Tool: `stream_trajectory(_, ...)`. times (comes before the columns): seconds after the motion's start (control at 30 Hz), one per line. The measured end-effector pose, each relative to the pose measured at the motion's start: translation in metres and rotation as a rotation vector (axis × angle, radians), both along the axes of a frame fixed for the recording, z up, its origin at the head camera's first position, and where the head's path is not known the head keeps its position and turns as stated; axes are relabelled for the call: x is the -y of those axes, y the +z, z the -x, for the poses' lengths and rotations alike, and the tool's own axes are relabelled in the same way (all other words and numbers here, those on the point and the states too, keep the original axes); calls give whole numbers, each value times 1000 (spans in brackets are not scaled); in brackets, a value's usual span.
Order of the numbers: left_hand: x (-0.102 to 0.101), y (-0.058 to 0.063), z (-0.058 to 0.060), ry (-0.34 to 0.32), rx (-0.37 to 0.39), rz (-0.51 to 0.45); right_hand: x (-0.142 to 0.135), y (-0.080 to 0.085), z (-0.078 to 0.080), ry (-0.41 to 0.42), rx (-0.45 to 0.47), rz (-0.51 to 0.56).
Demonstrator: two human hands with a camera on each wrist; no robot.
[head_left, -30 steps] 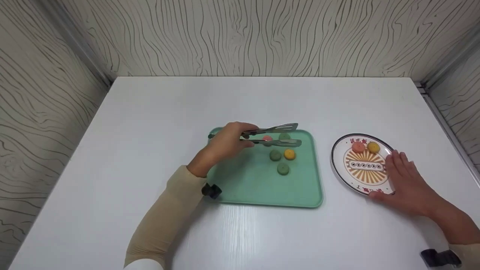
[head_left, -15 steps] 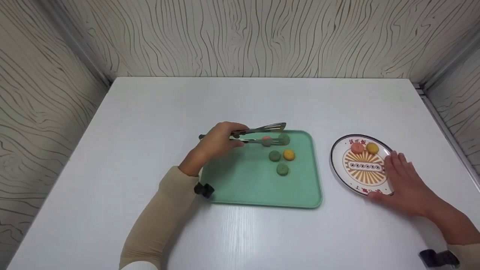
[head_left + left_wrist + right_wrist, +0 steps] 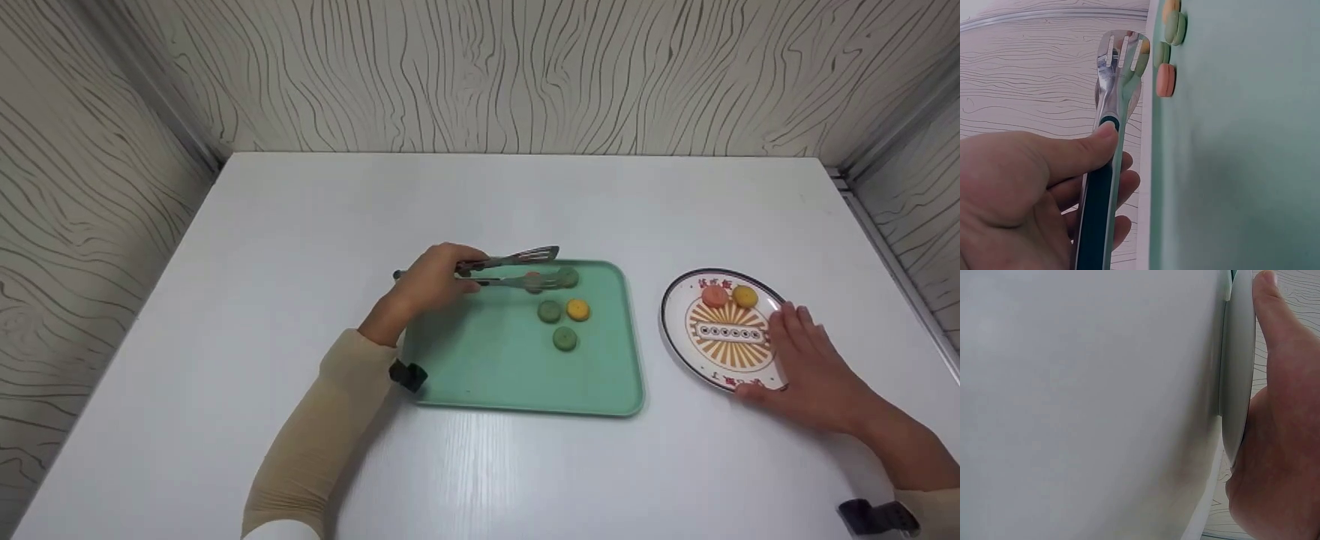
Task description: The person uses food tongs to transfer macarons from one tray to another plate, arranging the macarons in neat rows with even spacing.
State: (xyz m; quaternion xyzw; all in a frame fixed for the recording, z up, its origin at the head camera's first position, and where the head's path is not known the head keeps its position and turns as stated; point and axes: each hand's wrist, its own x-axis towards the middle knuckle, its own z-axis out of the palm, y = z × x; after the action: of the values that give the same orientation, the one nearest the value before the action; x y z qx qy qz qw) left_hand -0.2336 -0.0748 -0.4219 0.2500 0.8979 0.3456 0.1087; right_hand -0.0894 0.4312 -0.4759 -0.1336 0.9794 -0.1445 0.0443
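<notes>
My left hand [image 3: 431, 281] grips metal tongs [image 3: 1098, 208] by their dark handle, thumb on the near side and fingers curled behind. The tongs' slotted ends stand apart over the far part of a green tray [image 3: 510, 382]. In the head view the lower arm overlaps a pink macaron [image 3: 1166, 80] and reaches a green macaron [image 3: 568, 276]. Nearer lie another green macaron [image 3: 550, 312], a yellow one [image 3: 577, 310] and a third green one [image 3: 565, 339]. My right hand [image 3: 814, 375] rests with extended fingers along the right rim of a round patterned plate [image 3: 679, 349].
On the plate, a pink macaron [image 3: 714, 296] and a yellow macaron [image 3: 745, 295] sit side by side near the far rim. The white table [image 3: 300, 202] is bordered by wood-grain panels [image 3: 480, 75] at the back and sides. A gap of tabletop separates tray and plate.
My left hand has shifted left with the tongs, drawing their ends back from beyond the far green macaron toward the pink one. My right hand and the plate stay in place.
</notes>
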Motion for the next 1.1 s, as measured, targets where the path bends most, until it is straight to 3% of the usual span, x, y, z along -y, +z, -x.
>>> stream_trajectory(0.63,-3,-8,4,71,54,41,1,2,0,-9,25,3)
stream_trajectory(1.1,0,-12,8,27,50,29,0,1,0,-11,24,2)
